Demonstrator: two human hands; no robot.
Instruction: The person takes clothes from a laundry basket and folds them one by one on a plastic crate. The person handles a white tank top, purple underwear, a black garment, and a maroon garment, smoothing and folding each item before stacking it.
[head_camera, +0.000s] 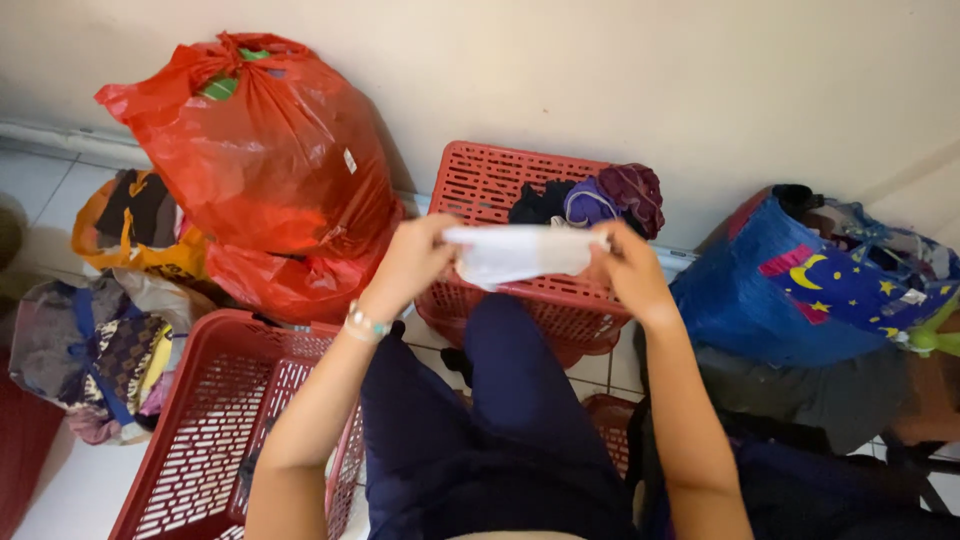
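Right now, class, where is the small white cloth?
In the head view, the small white cloth is centre frame, held between both hands, above the red plastic basket by the wall.

**Tiled floor, crowded along the wall**

White tiled floor (70, 490), carrying two red plastic baskets (500, 190) (215, 420), a stuffed red plastic bag (270, 170), a yellow bag (140, 245) beside it, a blue star-printed bag (800, 290), and bundled patterned cloth (95, 360) at left.
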